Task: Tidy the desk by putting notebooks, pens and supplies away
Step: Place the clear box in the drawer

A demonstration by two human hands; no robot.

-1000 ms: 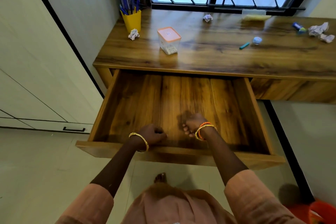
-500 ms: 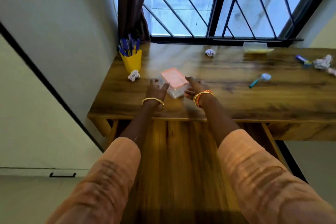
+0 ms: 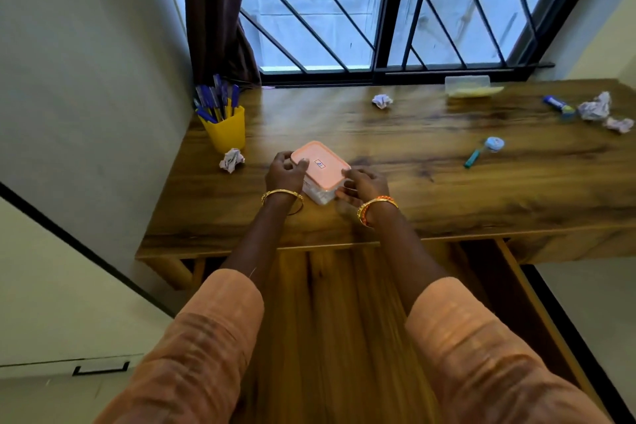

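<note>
A clear plastic box with an orange lid (image 3: 320, 169) stands on the wooden desk (image 3: 413, 196) near its front edge. My left hand (image 3: 284, 174) grips the box's left side, thumb on the lid. My right hand (image 3: 363, 186) grips its right side with curled fingers. Below the desk edge the wooden drawer (image 3: 330, 320) is pulled out, and my arms reach over it. A yellow cup of blue pens (image 3: 223, 120) stands at the desk's back left.
Crumpled paper balls lie by the cup (image 3: 231, 160), at the back middle (image 3: 382, 101) and at the far right (image 3: 595, 107). A teal pen (image 3: 472, 158), a small blue roll (image 3: 494, 144), a blue marker (image 3: 557, 103) and a clear container (image 3: 468, 86) lie on the right half.
My hands left the open drawer, rose to the desk top and closed round the orange-lidded box. The view has tilted up toward the window.
</note>
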